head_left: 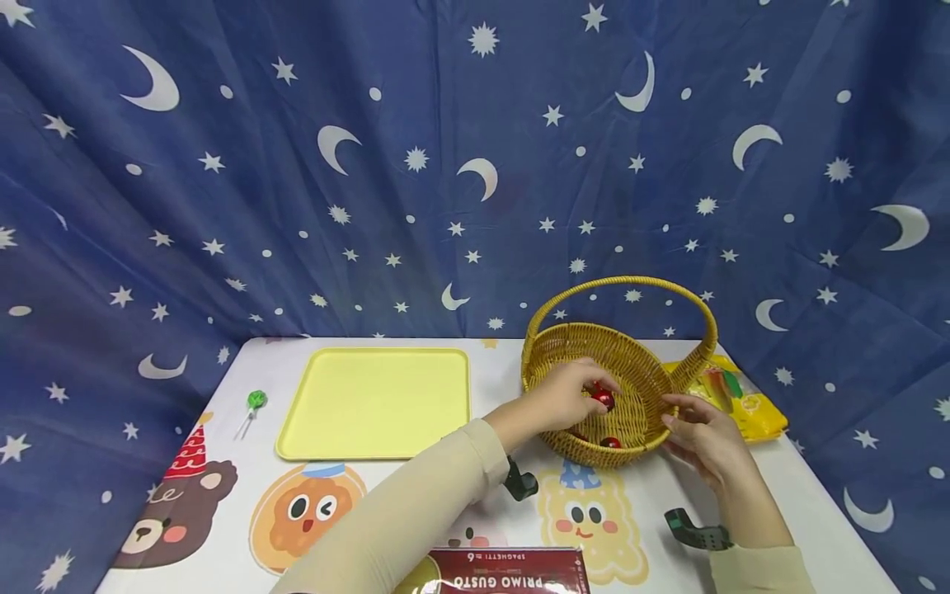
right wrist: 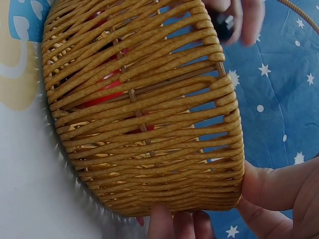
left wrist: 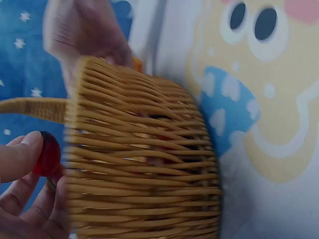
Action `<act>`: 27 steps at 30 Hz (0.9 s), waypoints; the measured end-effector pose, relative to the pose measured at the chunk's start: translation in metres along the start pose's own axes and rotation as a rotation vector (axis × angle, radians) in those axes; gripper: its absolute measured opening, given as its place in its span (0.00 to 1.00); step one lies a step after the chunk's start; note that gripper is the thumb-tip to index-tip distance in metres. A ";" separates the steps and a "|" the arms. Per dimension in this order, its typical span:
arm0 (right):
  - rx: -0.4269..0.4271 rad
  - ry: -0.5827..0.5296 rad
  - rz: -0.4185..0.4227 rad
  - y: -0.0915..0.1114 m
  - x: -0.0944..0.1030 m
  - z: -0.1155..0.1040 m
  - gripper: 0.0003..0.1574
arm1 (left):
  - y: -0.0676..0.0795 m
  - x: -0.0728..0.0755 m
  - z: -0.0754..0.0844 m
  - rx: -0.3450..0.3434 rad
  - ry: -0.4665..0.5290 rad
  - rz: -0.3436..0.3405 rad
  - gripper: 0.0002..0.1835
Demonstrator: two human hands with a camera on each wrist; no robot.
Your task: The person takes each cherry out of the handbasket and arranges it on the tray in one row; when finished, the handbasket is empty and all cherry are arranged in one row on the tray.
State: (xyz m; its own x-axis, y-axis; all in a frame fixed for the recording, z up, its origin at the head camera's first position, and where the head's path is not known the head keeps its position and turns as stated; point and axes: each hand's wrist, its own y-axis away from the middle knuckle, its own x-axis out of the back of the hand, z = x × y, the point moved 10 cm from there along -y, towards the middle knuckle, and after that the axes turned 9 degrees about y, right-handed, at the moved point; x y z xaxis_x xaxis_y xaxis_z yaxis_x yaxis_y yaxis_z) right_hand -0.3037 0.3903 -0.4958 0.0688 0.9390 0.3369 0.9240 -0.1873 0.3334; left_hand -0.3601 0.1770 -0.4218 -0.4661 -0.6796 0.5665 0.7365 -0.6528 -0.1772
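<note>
A tan wicker basket with a tall arched handle stands at the right of the table, tilted so its opening faces the head camera. Over its opening, my left hand pinches a shiny red round fruit, cherry-like, between thumb and fingers. Another red fruit lies inside near the front rim; red also shows through the weave in both wrist views. My right hand grips the basket's right rim, thumb on one side and fingertips on the other.
Left of the basket lies a yellow tray. Farther left is a green lollipop. A yellow packet sits behind the basket's right side. A dark red spaghetti box lies at the front edge. A starry curtain hangs behind.
</note>
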 end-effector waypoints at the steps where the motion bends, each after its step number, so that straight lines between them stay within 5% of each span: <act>1: 0.003 0.002 -0.002 0.000 0.000 0.000 0.22 | 0.004 0.004 0.004 -0.005 0.018 0.002 0.17; 8: 0.013 -0.007 -0.010 0.001 -0.001 0.000 0.23 | 0.036 0.041 0.024 -0.019 0.102 0.034 0.24; 14: 0.011 -0.013 -0.014 0.001 -0.001 0.001 0.21 | 0.069 0.084 0.018 -0.036 0.048 0.096 0.24; 21: 0.013 -0.006 -0.009 0.000 -0.001 0.001 0.21 | 0.098 0.133 -0.033 0.031 -0.033 0.180 0.23; 27: 0.015 -0.008 -0.008 0.000 -0.001 0.001 0.20 | 0.112 0.151 -0.100 0.190 -0.061 0.186 0.27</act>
State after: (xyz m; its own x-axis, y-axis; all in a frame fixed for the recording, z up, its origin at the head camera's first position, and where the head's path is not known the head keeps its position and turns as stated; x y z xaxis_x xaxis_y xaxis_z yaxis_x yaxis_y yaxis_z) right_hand -0.3033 0.3897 -0.4974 0.0648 0.9428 0.3270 0.9299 -0.1759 0.3229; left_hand -0.3967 -0.0322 -0.4373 -0.2877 -0.7571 0.5866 0.8881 -0.4401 -0.1324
